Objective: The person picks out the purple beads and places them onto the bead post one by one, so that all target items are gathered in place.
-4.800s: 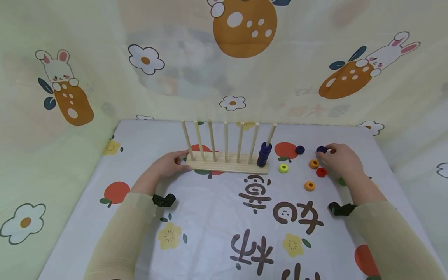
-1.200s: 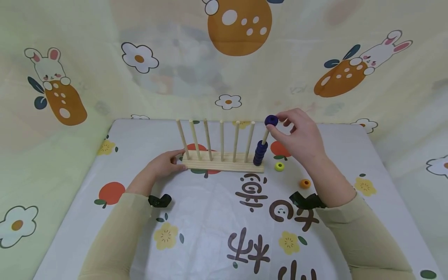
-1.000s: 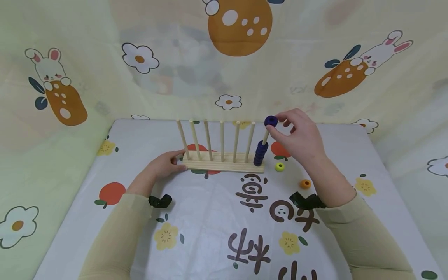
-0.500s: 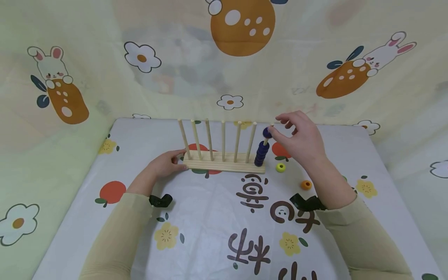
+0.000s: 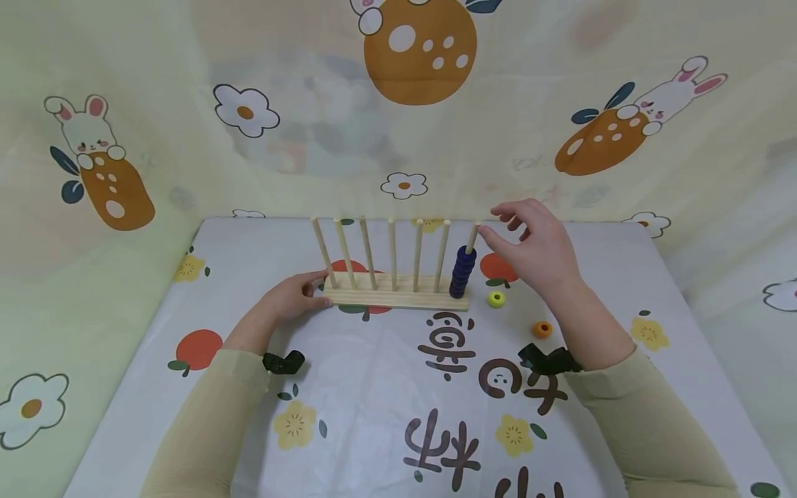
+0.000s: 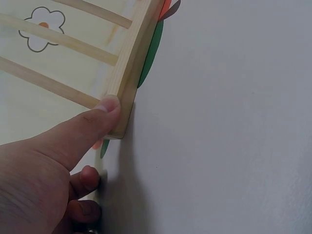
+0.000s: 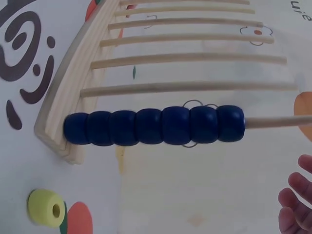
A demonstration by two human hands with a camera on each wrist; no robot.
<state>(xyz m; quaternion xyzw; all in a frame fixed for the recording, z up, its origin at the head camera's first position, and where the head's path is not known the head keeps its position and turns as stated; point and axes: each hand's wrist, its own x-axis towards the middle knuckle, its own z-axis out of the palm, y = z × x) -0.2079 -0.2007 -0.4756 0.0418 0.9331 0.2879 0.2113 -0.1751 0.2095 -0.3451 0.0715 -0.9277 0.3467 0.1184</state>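
Observation:
A wooden peg stand (image 5: 398,297) with a row of upright pegs sits on the table. On its rightmost peg is a stack of dark blue beads (image 7: 148,126), packed together down to the base, with bare wood above them. My left hand (image 5: 289,299) grips the stand's left end; in the left wrist view its thumb (image 6: 108,105) presses on the corner of the base. Beside the top of the bead-laden peg, my right hand (image 5: 535,238) is held with fingers and thumb spread apart and nothing between them. In the right wrist view only its fingertips (image 7: 297,195) show.
A yellow-green bead (image 5: 496,299) lies just right of the stand. Nearer to me is an orange bead (image 5: 542,329), close to my right forearm, which covers part of the table. A patterned cloth wall (image 5: 311,166) rises behind the table's far edge.
My right hand fetched a blue bead from the table's right side, brought it over the rightmost peg and let go; the bead dropped onto the stack. My left hand stayed on the stand.

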